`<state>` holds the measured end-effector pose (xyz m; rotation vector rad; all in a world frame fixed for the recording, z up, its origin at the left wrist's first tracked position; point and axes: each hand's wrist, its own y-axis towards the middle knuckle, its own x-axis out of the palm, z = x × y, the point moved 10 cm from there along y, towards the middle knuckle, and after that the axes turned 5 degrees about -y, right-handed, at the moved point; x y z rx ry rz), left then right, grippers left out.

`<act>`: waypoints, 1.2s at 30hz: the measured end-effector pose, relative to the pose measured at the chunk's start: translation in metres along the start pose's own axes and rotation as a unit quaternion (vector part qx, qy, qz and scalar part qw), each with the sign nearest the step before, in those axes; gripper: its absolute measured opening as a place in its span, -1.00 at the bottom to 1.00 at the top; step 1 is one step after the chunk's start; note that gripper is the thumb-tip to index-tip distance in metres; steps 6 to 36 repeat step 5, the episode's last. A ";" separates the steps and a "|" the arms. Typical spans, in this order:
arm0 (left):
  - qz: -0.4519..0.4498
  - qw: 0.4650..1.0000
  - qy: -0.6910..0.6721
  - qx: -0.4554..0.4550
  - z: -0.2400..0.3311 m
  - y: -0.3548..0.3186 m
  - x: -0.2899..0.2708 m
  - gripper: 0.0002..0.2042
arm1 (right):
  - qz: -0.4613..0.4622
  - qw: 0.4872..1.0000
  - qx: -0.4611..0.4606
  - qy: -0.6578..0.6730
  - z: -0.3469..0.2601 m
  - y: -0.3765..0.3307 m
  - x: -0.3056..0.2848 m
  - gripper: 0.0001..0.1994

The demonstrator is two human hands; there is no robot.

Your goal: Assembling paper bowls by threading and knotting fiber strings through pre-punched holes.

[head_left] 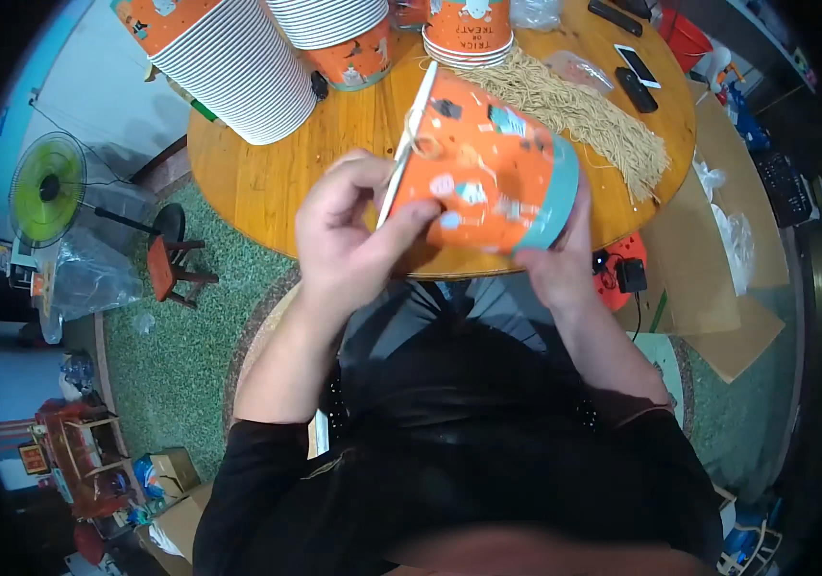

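An orange paper bucket [483,158] with a Halloween print, a white rim and a teal base band lies tilted between my hands, just above the table's near edge. My left hand [346,216] grips it at the rim side, thumb pressed on the printed wall. At the base end my right hand [562,257] holds it from below; most of those fingers are behind the bucket. A small loop of beige cord [424,144] shows at the rim, close to my left fingers. Behind the bucket a bundle of beige cords [589,120] is spread across the table.
A tall stack of nested buckets [238,86] leans at the table's left, beside a second stack [353,60]. Another stack [469,34] stands behind the cords. A phone [638,67] and a black object [635,92] lie at the right. Cardboard [709,240] covers floor on the right.
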<state>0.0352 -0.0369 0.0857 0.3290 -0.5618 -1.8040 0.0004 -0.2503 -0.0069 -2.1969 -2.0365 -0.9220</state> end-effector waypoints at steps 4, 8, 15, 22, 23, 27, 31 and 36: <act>0.114 0.984 0.131 0.041 -0.040 0.010 -0.028 -0.73 | -0.003 0.973 -0.098 -0.210 -0.051 0.049 -0.001 0.11; 0.122 0.991 0.054 -0.032 -0.065 0.014 -0.031 -0.73 | -0.005 0.972 -0.099 -0.212 -0.052 0.049 0.001 0.11; 0.122 0.991 0.054 -0.032 -0.065 0.014 -0.031 -0.73 | -0.005 0.972 -0.099 -0.212 -0.052 0.049 0.001 0.11; 0.122 0.991 0.054 -0.032 -0.065 0.014 -0.031 -0.73 | -0.005 0.972 -0.099 -0.212 -0.052 0.049 0.001 0.11; 0.122 0.991 0.054 -0.032 -0.065 0.014 -0.031 -0.73 | -0.005 0.972 -0.099 -0.212 -0.052 0.049 0.001 0.11; 0.122 0.991 0.054 -0.032 -0.065 0.014 -0.031 -0.73 | -0.005 0.972 -0.099 -0.212 -0.052 0.049 0.001 0.11; 0.122 0.991 0.054 -0.032 -0.065 0.014 -0.031 -0.73 | -0.005 0.972 -0.099 -0.212 -0.052 0.049 0.001 0.11; 0.122 0.991 0.054 -0.032 -0.065 0.014 -0.031 -0.73 | -0.005 0.972 -0.099 -0.212 -0.052 0.049 0.001 0.11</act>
